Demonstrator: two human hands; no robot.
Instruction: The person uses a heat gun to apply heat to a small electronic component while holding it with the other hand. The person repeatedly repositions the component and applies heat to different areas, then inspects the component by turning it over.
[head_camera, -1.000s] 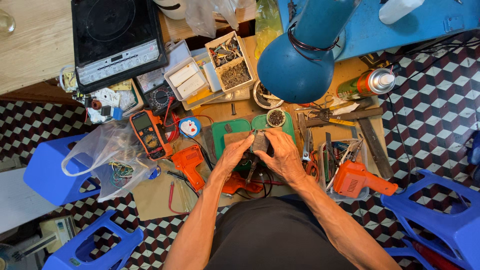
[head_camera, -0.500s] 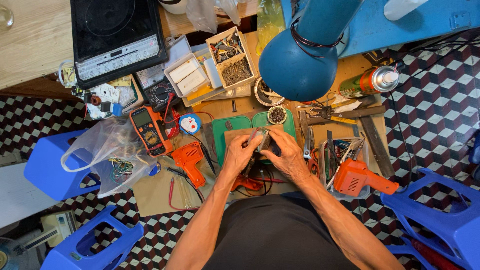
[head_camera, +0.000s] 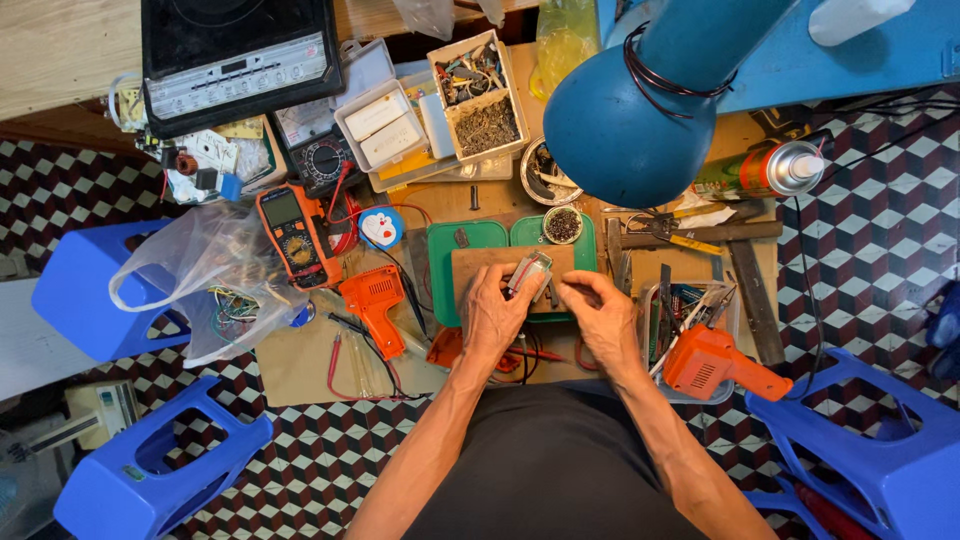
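A small grey metal part (head_camera: 530, 272) is pinched in the left hand (head_camera: 497, 312), above the brown board (head_camera: 480, 265). The right hand (head_camera: 603, 312), loosely curled, grasps nothing visible. A weak pinch could drop the part among clutter.

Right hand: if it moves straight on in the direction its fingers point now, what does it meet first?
Probably the small silver part held up by the left hand; the right hand points left toward it, a small gap away. Depth is unclear.
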